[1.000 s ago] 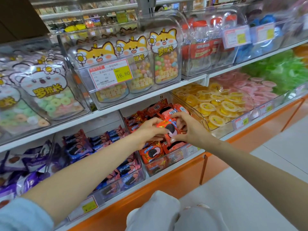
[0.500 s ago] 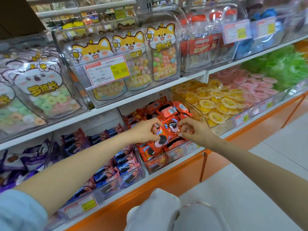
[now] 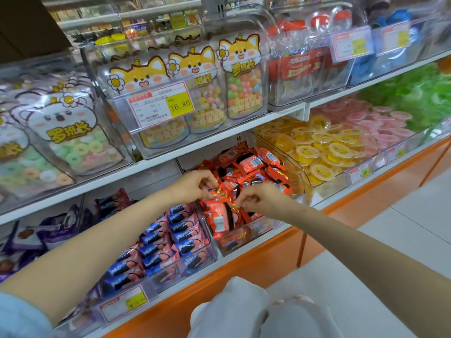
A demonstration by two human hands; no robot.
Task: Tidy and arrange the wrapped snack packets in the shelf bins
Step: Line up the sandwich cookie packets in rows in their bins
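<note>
Both hands work at the front of the clear bin (image 3: 296,175) that holds the red packets (image 3: 249,164) on the lower shelf (image 3: 244,256). The left hand (image 3: 192,185) has its fingers curled and pinches the crimped end of a shiny red packet (image 3: 223,195) near the bin's left side. The right hand (image 3: 262,200) is likewise curled, thumb and fingertips nipping a foil edge just beside it. Whether the 2 hands share 1 packet or hold 2 neighbours cannot be told, as the wrappers overlap there.

Holding by the crimped ends looks deliberate: it lets a packet be turned and slotted in without crushing the biscuit inside. Just below the hands, 1 packet (image 3: 219,217) stands on edge against the front wall, its face outward, which suggests a front row is being built upright. Behind it the rest lie heaped at all angles (some show only barcodes), so most of this bin is not yet sorted.

The blue packets (image 3: 175,230) in the bin to the left already sit in neat overlapping rows, probably the pattern to match. The slippery foil could slide and topple the standing packet.
</note>
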